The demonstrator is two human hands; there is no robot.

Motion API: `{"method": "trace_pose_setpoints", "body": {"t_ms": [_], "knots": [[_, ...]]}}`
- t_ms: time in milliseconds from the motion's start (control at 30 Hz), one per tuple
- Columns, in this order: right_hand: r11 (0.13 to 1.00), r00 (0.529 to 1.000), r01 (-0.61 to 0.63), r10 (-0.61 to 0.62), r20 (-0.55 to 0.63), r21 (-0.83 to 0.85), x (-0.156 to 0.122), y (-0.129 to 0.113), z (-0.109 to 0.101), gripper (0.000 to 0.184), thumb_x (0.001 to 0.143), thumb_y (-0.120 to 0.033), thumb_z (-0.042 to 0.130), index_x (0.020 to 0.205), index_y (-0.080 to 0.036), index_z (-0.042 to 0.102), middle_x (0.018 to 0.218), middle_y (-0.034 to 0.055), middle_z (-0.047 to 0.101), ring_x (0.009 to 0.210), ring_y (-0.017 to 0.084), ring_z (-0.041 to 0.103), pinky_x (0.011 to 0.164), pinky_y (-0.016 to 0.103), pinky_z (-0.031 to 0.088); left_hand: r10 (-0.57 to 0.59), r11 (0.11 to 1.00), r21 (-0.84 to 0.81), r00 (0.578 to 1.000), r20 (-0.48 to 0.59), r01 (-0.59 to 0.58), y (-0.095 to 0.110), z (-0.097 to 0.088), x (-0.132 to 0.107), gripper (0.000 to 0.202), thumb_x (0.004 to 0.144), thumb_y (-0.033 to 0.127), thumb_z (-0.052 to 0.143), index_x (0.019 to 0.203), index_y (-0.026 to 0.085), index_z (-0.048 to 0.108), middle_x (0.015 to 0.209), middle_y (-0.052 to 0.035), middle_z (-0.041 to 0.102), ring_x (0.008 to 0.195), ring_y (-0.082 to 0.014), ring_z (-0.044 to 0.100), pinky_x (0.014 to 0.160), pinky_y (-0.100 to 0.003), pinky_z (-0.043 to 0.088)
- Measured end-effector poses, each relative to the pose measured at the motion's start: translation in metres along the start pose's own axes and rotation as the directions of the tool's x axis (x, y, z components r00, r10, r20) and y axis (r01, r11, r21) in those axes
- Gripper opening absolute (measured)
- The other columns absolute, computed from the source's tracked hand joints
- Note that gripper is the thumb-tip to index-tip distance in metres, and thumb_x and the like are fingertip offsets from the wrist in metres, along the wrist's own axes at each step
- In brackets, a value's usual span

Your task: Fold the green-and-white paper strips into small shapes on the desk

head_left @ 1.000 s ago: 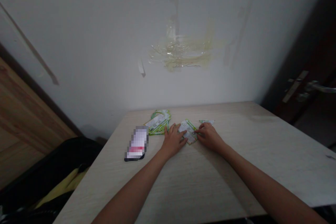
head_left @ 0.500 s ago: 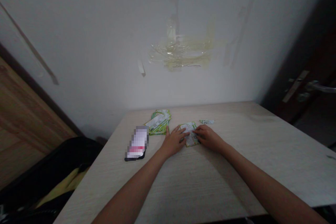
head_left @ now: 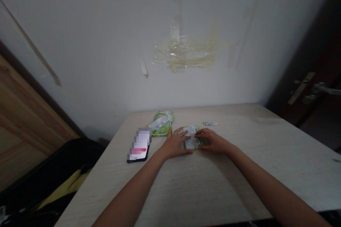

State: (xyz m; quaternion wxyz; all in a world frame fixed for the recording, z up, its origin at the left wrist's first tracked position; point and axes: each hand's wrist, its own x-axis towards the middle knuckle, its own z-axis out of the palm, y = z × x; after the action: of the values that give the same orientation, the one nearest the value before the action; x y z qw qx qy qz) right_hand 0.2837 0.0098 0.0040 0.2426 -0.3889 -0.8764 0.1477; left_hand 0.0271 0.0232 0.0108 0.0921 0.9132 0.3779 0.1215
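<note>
A green and white printed packet (head_left: 190,138) lies flat on the pale wooden table (head_left: 181,188). My left hand (head_left: 174,144) rests at its left side, fingers spread, with fingertips on the packet. From the right, my right hand (head_left: 211,140) touches the packet's right edge, its thumb and fingers apart. Beyond my left hand, several similar green and white packets (head_left: 161,124) lie in an overlapping pile. A small torn strip (head_left: 210,123) with the same print sits behind my right hand.
A phone (head_left: 139,145) with a blurred screen lies left of my left forearm. The wall (head_left: 106,42) behind the table carries yellowed tape (head_left: 186,53). At right is a dark door with a metal handle (head_left: 323,88); at left, a black bag (head_left: 71,159) stands beside the table.
Both hands have opened a little around the packet. My left thumb has moved toward the packet's near edge, and the right thumb has spread from its fingers. The pile and strip stay put.
</note>
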Motion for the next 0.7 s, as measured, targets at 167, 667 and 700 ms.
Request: {"method": "trace_pose_setpoints", "body": {"t_ms": [167,667,700], "knots": [[1.000,0.999,-0.029,0.029,0.041,-0.011,-0.002,-0.002,-0.003,0.069,0.067,-0.049,0.079,0.128,-0.023,0.060,0.128,0.0122,0.056,0.119,0.029,0.051,0.104,0.045,0.040,-0.002,1.000,-0.023,0.999,-0.034,0.001,-0.002,0.003,0.000,0.057,0.081,0.064,0.056,0.131,0.037,0.054,0.147,-0.0024,0.046,0.142,-0.0290,0.026,0.113,-0.065,-0.004],[0.990,0.962,-0.098,0.120,-0.244,0.097,0.002,0.017,0.012,0.026,0.083,-0.024,0.061,0.107,-0.022,0.069,0.102,0.0079,0.071,0.097,0.024,0.064,0.091,0.040,0.049,-0.122,0.989,-0.102,0.975,-0.185,0.104,-0.002,0.012,0.007,0.032,0.085,0.055,0.059,0.105,0.033,0.071,0.126,-0.0010,0.063,0.134,-0.0274,0.037,0.114,-0.061,-0.003],[0.987,0.955,-0.122,0.146,-0.257,0.108,0.002,0.017,0.013,0.030,0.083,-0.025,0.061,0.112,-0.022,0.067,0.103,0.0078,0.070,0.097,0.023,0.064,0.090,0.040,0.048,-0.143,0.987,-0.098,0.969,-0.202,0.126,-0.003,0.014,0.008,0.030,0.085,0.052,0.061,0.105,0.031,0.070,0.125,-0.0014,0.064,0.133,-0.0270,0.038,0.114,-0.061,-0.001]]}}
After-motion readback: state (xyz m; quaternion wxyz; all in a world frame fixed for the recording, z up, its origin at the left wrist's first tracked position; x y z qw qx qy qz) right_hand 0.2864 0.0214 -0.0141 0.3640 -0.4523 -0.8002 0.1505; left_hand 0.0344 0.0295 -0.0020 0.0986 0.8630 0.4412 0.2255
